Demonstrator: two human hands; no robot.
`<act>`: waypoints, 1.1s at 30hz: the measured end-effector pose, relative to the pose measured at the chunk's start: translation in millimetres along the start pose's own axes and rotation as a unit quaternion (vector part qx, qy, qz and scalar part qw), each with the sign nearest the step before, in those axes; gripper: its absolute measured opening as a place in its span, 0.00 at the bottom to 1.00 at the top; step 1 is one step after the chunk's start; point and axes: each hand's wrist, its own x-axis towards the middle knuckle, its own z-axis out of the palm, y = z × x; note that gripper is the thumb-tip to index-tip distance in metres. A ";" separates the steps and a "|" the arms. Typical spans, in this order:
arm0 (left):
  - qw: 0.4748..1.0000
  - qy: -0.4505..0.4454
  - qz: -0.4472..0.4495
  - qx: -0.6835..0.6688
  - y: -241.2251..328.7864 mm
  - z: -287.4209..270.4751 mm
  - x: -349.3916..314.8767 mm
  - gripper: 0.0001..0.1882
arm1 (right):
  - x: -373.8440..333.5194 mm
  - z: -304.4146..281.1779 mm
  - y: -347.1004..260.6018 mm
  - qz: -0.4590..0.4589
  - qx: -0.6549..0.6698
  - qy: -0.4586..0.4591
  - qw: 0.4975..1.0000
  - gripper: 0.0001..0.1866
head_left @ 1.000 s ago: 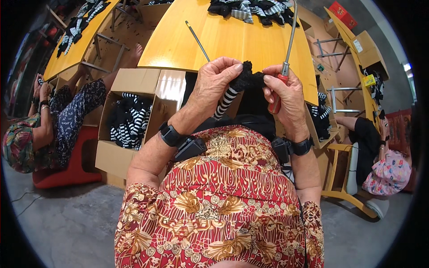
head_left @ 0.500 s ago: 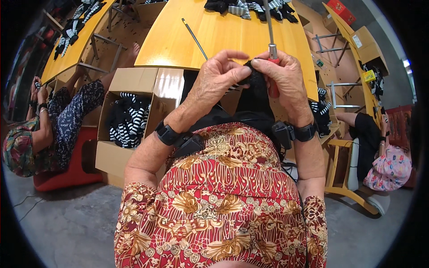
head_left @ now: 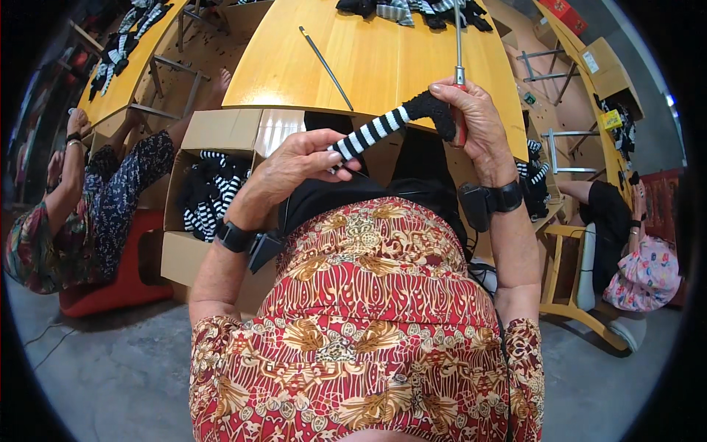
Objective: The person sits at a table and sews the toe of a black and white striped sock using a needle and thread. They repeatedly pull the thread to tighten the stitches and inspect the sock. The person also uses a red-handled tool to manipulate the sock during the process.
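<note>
A black-and-white striped knit piece [head_left: 374,135], shaped like a small sock with a fuzzy black end, stretches slantwise between my hands over my lap. My left hand [head_left: 313,158] pinches its lower striped end between thumb and fingers. At the black end, my right hand [head_left: 477,125] grips it with the thumb on top. That same hand also holds a screwdriver-like tool with a red handle [head_left: 461,127], its long metal shaft [head_left: 459,44] pointing up and away over the table. Part of the handle is hidden by my fingers.
Ahead stands a yellow wooden table [head_left: 383,66] with a dark rod [head_left: 325,68] on it and knit pieces [head_left: 412,13] at its far edge. A cardboard box [head_left: 221,132] of striped knits sits at left. People sit on both sides, by a red chair [head_left: 118,283] and a wooden chair [head_left: 567,295].
My left hand has moved down and left, drawing the striped part out long from the bunched black knit. My right hand has kept the tool and the black end, shifting slightly right.
</note>
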 end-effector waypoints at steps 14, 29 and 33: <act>0.960 0.229 0.136 -0.087 5.1 -64.9 -82.2 0.17 | 13.2 -10.0 34.6 0.088 -0.019 -0.041 0.995 0.16; 0.718 0.618 -0.085 0.309 -173.6 -176.3 -186.1 0.28 | -8.3 -7.9 -1.9 0.063 -0.151 -0.039 0.986 0.29; 0.778 0.577 0.013 0.249 -169.3 -181.5 -162.2 0.23 | 10.1 -20.2 -28.0 -0.052 -0.387 -0.005 0.920 0.22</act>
